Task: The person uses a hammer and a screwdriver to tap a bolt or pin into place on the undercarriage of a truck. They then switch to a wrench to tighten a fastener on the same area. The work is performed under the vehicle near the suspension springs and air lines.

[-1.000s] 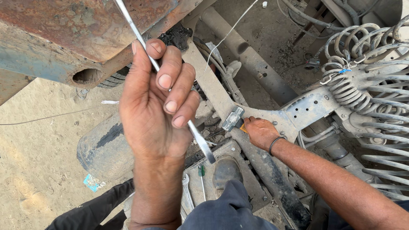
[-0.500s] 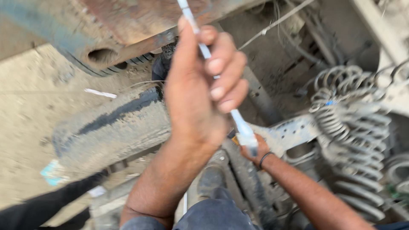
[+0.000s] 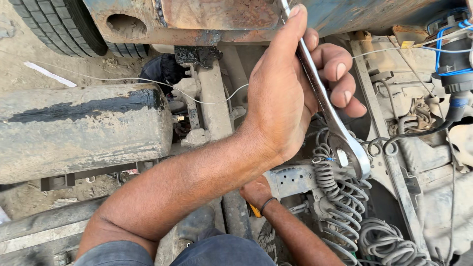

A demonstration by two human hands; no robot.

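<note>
Two hands amid cramped chassis: left hand gripping spanner beside coiled hoses; right hand grip unclear.

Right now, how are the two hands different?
The left hand is raised close to the camera; the right hand sits lower, beside a metal bracket. The left hand has its grip closed round a silver wrench; the right hand is partly hidden, with something yellow by it. Only the right hand's wrist wears a dark band. Both are bare.
</note>
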